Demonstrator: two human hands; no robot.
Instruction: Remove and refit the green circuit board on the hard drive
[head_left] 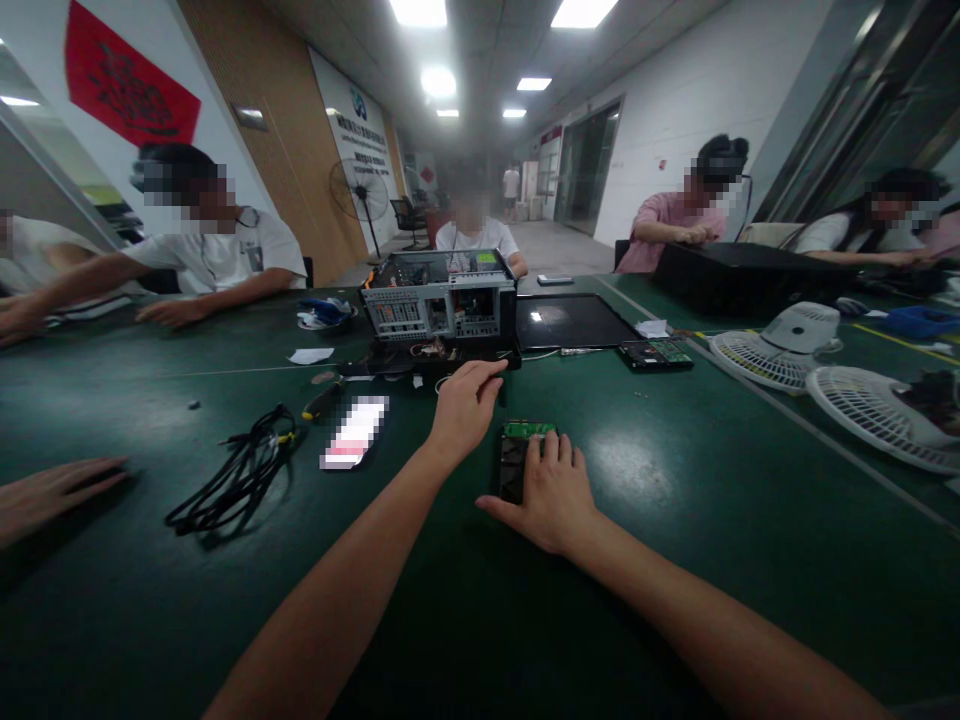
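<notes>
My right hand [555, 495] lies spread over a hard drive [513, 468] with a green circuit board at its far end. The palm covers much of the drive, and the thumb points left past its near edge. Ahead and to the left, my left hand [463, 412] hovers above the table, fingers loosely bent, with nothing visible in them. Just beyond its fingertips stands an opened computer case [435, 312], its metal frame and inner parts showing. A black panel [469, 352] lies at the foot of the case. A phone [355, 432] with a lit screen rests left of my left forearm.
A coiled black cable [236, 478] and a yellow-black tool [321, 401] are on the left, near another person's hand [60, 495]. Beyond lie a flat black panel [574, 320] and another drive [655, 354]. White fan parts [776, 350] stand right. Several people sit around the green table [697, 520].
</notes>
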